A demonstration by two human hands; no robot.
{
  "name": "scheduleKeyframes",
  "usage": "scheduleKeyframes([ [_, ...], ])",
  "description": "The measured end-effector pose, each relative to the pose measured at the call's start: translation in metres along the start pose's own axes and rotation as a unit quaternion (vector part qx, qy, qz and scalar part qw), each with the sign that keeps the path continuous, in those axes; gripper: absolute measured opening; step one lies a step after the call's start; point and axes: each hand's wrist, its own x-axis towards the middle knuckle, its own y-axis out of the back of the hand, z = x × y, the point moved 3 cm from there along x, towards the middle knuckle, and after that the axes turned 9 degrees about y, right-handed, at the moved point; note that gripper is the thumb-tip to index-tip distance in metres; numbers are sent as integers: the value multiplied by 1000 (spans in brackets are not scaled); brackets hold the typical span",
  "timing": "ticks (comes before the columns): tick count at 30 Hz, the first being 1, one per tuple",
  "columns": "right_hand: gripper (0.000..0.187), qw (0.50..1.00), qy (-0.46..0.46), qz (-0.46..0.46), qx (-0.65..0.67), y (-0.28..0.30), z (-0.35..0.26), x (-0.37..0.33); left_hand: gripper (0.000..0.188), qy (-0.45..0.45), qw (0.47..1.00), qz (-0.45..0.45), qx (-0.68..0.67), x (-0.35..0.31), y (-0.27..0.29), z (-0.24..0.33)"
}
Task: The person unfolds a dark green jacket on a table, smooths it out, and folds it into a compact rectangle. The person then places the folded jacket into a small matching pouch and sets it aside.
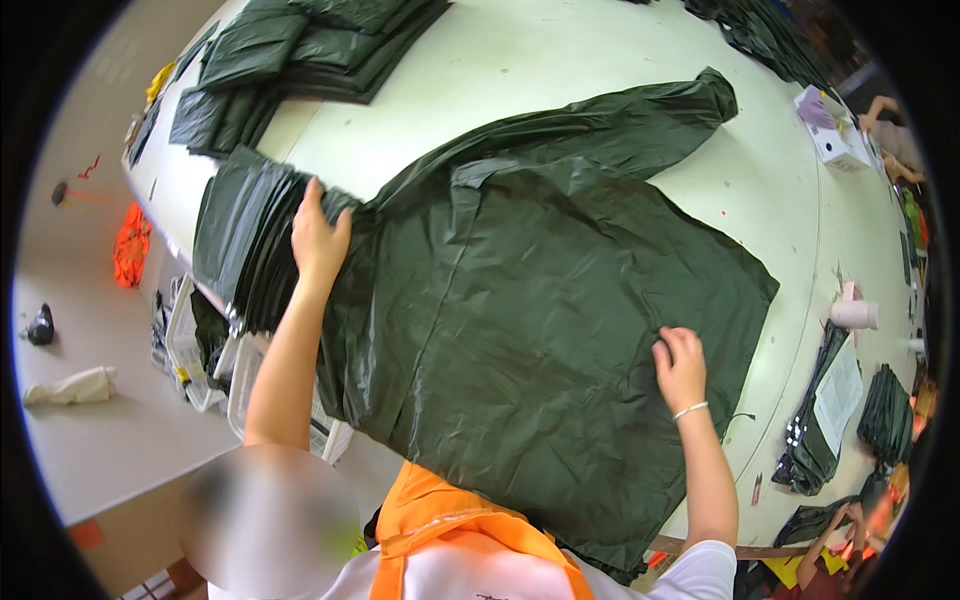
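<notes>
A dark green, shiny rain jacket lies spread over the white table, one sleeve stretched toward the far right. My left hand rests at the jacket's left edge, beside a stack of folded dark green garments. Its thumb and fingers are apart, and it appears to hold nothing. My right hand is on the right part of the jacket, fingers bent and drawn together on the fabric, which creases near the fingertips. The jacket's lower edge hangs over the table's near edge, against my orange apron.
More folded green garments lie at the far left of the white table. A white box, a pinkish cup-like roll and a paper sheet on dark cloth stand to the right. White baskets sit below left. Other people work along the right side.
</notes>
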Motion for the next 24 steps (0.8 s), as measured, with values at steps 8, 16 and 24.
scheduleKeyframes([
  [8,66,893,-396,182,-111,56,237,72,64,-87,957,-274,40,105,-193,206],
  [16,23,836,-393,330,-192,112,380,18,44,16,966,-225,-128,210,-259,220],
  [24,34,847,-389,298,-205,94,360,59,55,-95,989,34,-112,219,-236,159],
])
